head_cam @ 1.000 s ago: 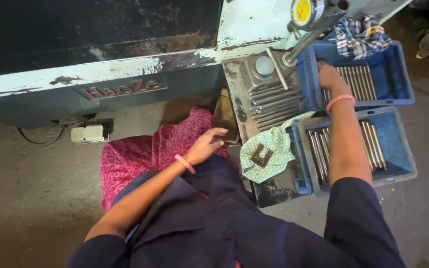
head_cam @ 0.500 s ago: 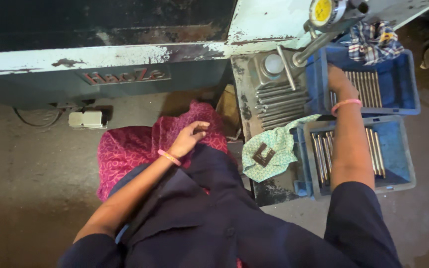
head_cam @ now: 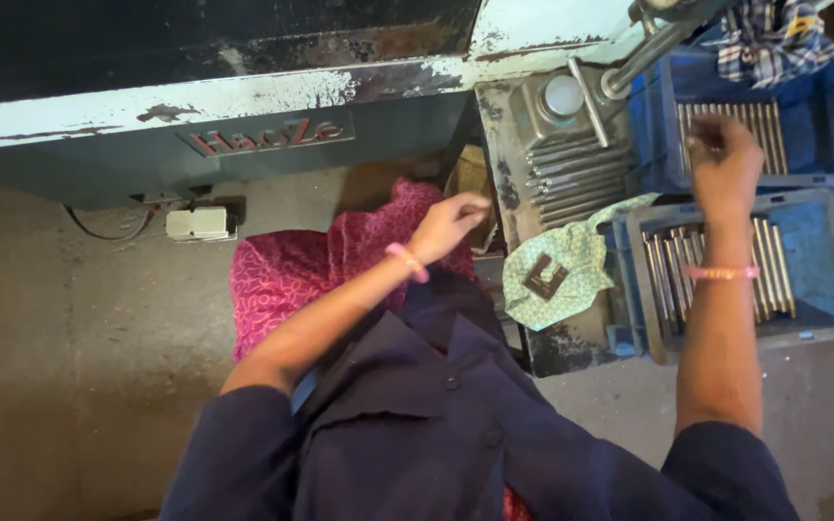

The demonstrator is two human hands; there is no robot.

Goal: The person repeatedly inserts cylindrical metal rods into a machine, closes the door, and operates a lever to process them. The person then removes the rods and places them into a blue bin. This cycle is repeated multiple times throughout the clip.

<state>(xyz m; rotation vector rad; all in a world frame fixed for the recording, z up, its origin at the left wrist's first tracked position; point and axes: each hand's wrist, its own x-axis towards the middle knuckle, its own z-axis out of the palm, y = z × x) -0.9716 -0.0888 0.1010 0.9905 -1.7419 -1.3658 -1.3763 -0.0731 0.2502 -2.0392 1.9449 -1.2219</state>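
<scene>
While the left hand (head_cam: 446, 224) curls loosely, the right hand (head_cam: 723, 172) pinches a metal rod (head_cam: 702, 152).

The concrete floor (head_cam: 69, 367) was grey and stained, and it carried nearly everything. On it stood the long green machine base (head_cam: 195, 135) with chipped paint, and just in front of that lay a small pale box (head_cam: 199, 223) with a dark cable running off to the side. To the right, a grimy metal tray (head_cam: 542, 145) held a row of steel rods (head_cam: 571, 178) lying side by side, and a green patterned cloth (head_cam: 560, 272) lay draped over its near edge. Beside the tray sat 2 blue plastic crates (head_cam: 822, 289), each with more rods lined up inside.
</scene>
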